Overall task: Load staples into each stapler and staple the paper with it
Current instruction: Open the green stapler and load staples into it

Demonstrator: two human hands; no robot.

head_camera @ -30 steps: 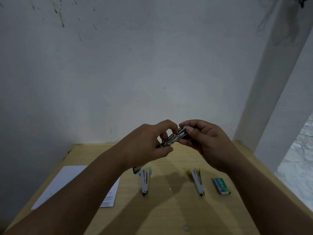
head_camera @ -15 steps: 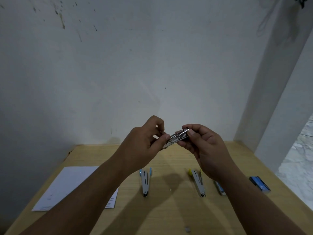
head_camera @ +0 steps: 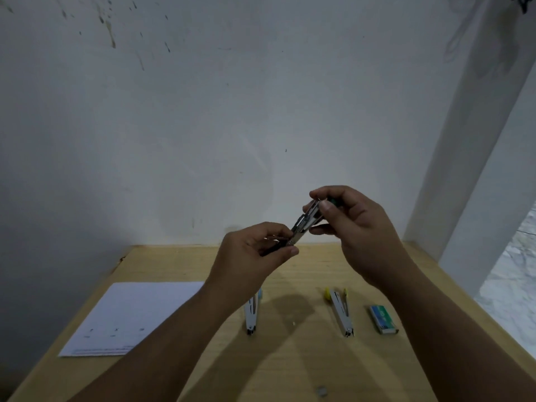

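A small metal stapler with a green end (head_camera: pixel 307 220) is held in the air above the wooden table (head_camera: pixel 304 361), tilted up to the right. My right hand (head_camera: pixel 352 227) pinches its upper end and my left hand (head_camera: pixel 255 253) pinches its lower end with thumb and fingertips. On the table lie a blue-tipped stapler (head_camera: pixel 251 316), partly hidden by my left wrist, and a yellow-tipped stapler (head_camera: pixel 341 311). A green staple box (head_camera: pixel 383 319) lies right of the yellow one. White paper (head_camera: pixel 136 317) lies at the left.
A white wall stands right behind the table, and a white post (head_camera: pixel 475 146) rises at the right rear corner. A small dark speck (head_camera: pixel 320 390) lies near the table's front edge. The floor shows beyond the table's right edge.
Both hands have tilted the held stapler steeper, its right end higher. My right hand rose and my left hand dropped lower. The view shifted, and the blue box at the right is out of sight.
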